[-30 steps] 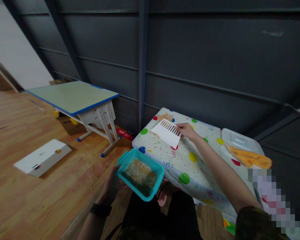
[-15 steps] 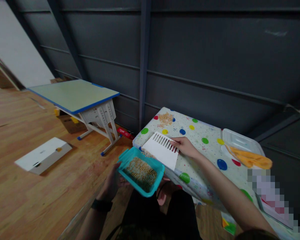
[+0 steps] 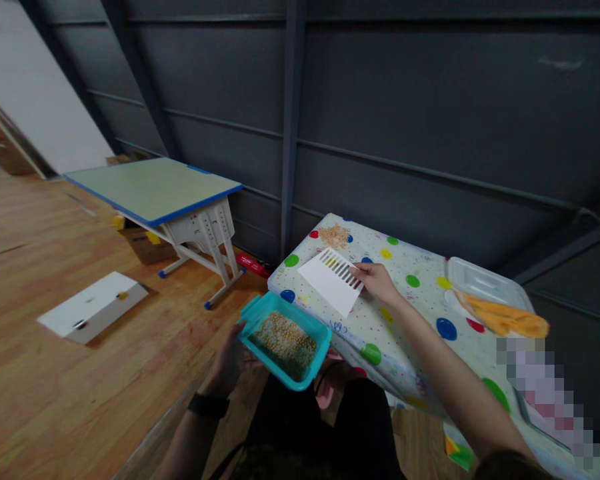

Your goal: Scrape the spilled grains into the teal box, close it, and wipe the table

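Observation:
My left hand [image 3: 230, 360] grips the left end of a teal plastic tray [image 3: 251, 319], held just off the near edge of the table. Inside the tray lies a layer of small yellowish and pale grains [image 3: 285, 339]. My right hand [image 3: 377, 281] is closed on the right side of a white slotted card [image 3: 326, 287], its fingers near the slots. The card rests low over the tablecloth, its slotted edge facing away from me. Beyond it, a small loose pile of pale grains [image 3: 334, 235] sits near the far left corner of the table.
A spotted cloth [image 3: 413, 320] covers the table. On its right are a clear plastic lid or tray [image 3: 490, 280] and an orange cloth [image 3: 510, 317]. A green-topped desk [image 3: 155, 190] and a white box [image 3: 93, 307] stand left; a dark wall [image 3: 420, 100] rises behind.
The white card has moved from the table's near edge farther back toward the pile. Grains that lay at the edge by the tray no longer show there. The tray has hardly moved.

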Motion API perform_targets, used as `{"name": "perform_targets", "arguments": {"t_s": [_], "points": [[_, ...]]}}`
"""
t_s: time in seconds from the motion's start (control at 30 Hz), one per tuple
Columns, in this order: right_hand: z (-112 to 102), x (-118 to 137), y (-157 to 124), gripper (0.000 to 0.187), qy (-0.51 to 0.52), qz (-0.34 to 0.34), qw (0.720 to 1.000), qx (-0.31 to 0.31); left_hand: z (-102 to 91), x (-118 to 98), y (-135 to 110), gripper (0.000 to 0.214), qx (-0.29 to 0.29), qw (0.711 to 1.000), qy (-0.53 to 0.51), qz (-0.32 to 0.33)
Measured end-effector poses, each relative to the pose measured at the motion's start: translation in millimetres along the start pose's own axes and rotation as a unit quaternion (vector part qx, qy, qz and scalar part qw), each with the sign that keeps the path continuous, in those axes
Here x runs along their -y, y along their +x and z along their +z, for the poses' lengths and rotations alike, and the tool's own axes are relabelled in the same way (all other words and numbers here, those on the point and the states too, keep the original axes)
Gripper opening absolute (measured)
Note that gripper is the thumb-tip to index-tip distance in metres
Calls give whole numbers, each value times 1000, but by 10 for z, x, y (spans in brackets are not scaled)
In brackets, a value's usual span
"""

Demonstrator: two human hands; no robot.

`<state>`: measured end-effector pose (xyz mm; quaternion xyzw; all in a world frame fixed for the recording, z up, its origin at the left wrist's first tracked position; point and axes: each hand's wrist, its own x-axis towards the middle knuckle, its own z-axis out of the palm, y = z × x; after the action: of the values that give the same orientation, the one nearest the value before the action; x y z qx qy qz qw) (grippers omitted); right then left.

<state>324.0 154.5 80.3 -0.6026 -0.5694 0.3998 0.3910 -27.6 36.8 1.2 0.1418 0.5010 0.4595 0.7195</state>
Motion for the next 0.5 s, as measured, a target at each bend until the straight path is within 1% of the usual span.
{"name": "perform_targets", "arguments": {"t_s": [0.1, 0.17, 0.23, 0.3, 0.33, 0.37, 0.4, 0.43, 0.5], "points": [[92, -76, -101, 43, -16, -38, 998, 41, 12, 8, -26, 33, 5, 1000, 26, 15], [171, -67, -230, 46, -20, -55, 996, 65, 7, 29, -32, 31, 7, 1000, 22, 16], [228, -20, -365, 48, -20, -58, 994, 93, -5, 59, -28, 32, 12, 1000, 21, 14], [217, 27, -455, 49, -16, -58, 992, 113, -18, 93, -18, 32, 19, 999, 27, 10], [171, 38, -471, 50, -12, -58, 992, 109, -23, 110, -12, 31, 22, 999, 27, 9], [94, 36, -463, 51, -7, -56, 994, 91, -27, 125, -7, 31, 24, 999, 27, 7], [-17, 16, -432, 52, 1, -51, 997, 59, -31, 139, -3, 30, 22, 999, 26, 5], [-159, -20, -379, 54, 9, -44, 999, 16, -34, 151, 1, 30, 20, 999, 25, 2], [-513, -144, -229, 55, 26, -21, 996, -87, -39, 170, 9, 31, 22, 999, 27, 0]]}}
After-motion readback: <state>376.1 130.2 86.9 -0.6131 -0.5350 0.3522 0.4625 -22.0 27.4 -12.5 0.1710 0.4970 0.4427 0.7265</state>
